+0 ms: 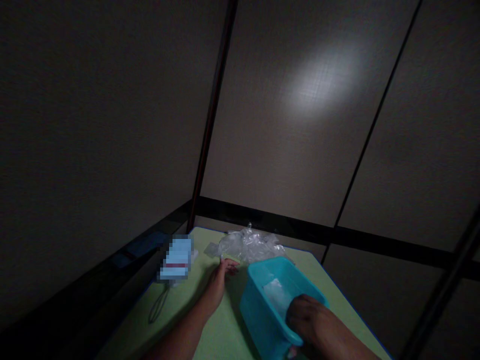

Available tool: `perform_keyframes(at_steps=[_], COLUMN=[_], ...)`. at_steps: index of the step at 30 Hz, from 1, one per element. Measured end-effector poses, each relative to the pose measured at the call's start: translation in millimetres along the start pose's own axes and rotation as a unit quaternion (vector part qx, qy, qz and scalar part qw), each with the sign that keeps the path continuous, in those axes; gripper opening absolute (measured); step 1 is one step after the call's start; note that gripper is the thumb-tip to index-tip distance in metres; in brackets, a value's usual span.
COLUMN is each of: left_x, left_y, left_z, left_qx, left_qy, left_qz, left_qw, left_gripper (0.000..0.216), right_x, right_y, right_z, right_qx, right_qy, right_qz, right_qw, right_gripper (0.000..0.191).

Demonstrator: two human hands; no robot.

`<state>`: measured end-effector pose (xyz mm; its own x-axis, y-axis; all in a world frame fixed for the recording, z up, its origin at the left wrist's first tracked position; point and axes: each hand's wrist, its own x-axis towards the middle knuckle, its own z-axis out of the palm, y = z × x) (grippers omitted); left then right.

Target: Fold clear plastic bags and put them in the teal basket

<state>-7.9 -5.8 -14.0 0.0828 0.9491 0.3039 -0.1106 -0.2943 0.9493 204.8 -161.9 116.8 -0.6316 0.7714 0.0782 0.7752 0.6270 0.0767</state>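
A turquoise plastic bin (258,305) stands on a green-topped table, with a whitish, clear-looking item (277,295) lying inside it. My right hand (307,315) reaches over the bin's near right rim, knuckles bent and fingers dipping inside. Those fingers are hidden, so anything they may hold does not show. To the left of the bin, my left hand (226,271) is just above or on the tabletop, fingers stretched out and holding nothing. Crumpled clear plastic bags (251,244) lie just beyond it, behind the bin.
On the table's (221,330) left side lies a blurred-out light blue rectangular item (176,260) with a cord loop (158,305) in front of it. Panelled walls (277,165) with dark trim meet in a corner close behind the table. The room is dim.
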Motion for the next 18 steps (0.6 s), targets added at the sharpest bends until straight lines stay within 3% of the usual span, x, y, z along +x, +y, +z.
perform_keyframes(at_steps=[4,10,14,18], left_x=[-8,-14,-13,-12], left_y=[12,27,24,20], left_z=[0,-2,-4,-5], left_qx=[0.120,0.335,0.403,0.423], left_qy=[0.066,0.054,0.045,0.047], left_qz=[0.075,0.173,0.209,0.216], left_qw=[0.988,0.925,0.890,0.879], left_gripper=[0.051,0.044,0.041,0.040], right_x=[-22,-45,-38,-16], right_y=[27,107,152,173], right_z=[-23,-20,-3,7], right_qx=[0.017,0.012,-0.041,-0.096], right_qy=[0.001,-0.021,-0.033,-0.034], right_qz=[0.102,0.261,0.279,0.249], right_qw=[0.995,0.965,0.959,0.963], right_gripper=[0.011,0.016,0.024,0.022])
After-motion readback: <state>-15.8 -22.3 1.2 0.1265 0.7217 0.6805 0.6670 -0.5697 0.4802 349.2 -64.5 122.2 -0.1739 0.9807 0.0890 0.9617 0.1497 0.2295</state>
